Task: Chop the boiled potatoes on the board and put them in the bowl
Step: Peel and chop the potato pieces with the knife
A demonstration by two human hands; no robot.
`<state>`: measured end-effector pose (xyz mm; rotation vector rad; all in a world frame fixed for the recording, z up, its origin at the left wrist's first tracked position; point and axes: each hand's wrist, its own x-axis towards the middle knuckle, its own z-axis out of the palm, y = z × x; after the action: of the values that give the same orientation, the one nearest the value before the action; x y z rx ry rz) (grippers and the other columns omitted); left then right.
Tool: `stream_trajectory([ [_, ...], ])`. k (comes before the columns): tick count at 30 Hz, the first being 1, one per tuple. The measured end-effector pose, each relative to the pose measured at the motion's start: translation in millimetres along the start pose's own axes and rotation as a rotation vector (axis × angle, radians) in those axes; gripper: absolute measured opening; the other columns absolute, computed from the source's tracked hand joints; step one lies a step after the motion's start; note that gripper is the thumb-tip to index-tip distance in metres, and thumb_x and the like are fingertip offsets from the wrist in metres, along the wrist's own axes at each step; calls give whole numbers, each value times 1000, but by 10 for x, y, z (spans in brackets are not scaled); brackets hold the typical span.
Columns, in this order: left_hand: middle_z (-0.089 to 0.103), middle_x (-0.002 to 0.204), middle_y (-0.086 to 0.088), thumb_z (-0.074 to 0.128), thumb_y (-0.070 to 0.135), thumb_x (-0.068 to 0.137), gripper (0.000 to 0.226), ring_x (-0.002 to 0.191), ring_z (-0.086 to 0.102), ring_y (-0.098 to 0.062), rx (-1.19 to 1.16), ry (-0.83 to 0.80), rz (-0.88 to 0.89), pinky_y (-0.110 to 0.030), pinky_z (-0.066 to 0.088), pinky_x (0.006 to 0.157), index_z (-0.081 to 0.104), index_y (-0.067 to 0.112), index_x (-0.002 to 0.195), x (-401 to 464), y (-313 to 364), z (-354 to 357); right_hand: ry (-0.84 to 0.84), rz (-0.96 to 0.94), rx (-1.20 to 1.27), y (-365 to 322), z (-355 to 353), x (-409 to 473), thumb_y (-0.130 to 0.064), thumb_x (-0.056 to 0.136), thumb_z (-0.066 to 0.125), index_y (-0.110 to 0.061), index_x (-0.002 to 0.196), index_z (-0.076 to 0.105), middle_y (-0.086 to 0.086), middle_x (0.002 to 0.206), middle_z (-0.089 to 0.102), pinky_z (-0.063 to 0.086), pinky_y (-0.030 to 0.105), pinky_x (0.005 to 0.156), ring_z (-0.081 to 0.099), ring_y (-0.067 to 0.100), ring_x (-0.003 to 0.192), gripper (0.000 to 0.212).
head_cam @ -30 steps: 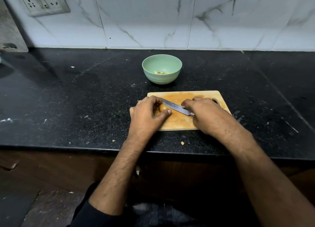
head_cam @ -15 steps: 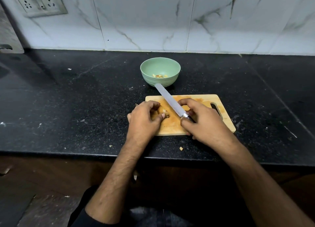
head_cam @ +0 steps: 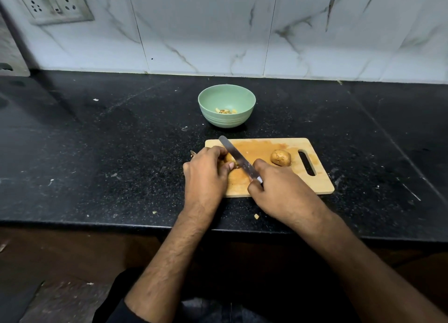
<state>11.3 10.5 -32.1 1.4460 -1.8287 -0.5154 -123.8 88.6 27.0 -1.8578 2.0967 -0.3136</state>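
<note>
The black speckled stone countertop (head_cam: 121, 165) carries a rectangular wooden chopping board (head_cam: 315, 179) and, just behind it, a pale green ribbed bowl (head_cam: 226, 99) containing a few chopped pieces. The right hand (head_cam: 278, 191) grips the handle of a long steel-bladed knife (head_cam: 238, 159). The left hand (head_cam: 206, 174) holds a brown boiled potato (head_cam: 229, 158) beside the blade. A second whole potato (head_cam: 280, 157) lies near the board's handle slot.

Both forearms reach forward side by side, the left hand (head_cam: 206, 174) with fingers curled in a pinching grip, the right hand (head_cam: 278, 189) clenched, knuckles up.
</note>
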Motion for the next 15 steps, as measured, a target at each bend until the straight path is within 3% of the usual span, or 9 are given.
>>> stream_trajectory([
  [6, 66, 107, 5, 70, 30, 92, 21, 105, 60, -20, 145, -47, -16, -43, 40, 96, 67, 26, 112, 16, 101, -43, -10, 6, -101, -78, 56, -13, -31, 103, 43, -21, 116, 47, -2, 73, 46, 36, 32, 56, 46, 16, 64, 17],
  [10, 68, 108, 2, 70, 28, 92, 20, 103, 62, -22, 166, -60, -28, -45, 45, 95, 68, 23, 112, 31, 141, -59, 3, 8, -175, -116, 93, -65, -41, 107, 34, -17, 123, 47, -2, 75, 42, 37, 34, 66, 46, 22, 77, 32],
  [15, 71, 102, -2, 69, 26, 92, 18, 97, 65, -27, 240, -68, -15, -45, 50, 89, 68, 20, 109, 44, 225, -103, 44, 16, -223, -137, 115, -55, -24, 106, 36, -16, 126, 46, 0, 76, 42, 37, 35, 67, 47, 24, 79, 24],
])
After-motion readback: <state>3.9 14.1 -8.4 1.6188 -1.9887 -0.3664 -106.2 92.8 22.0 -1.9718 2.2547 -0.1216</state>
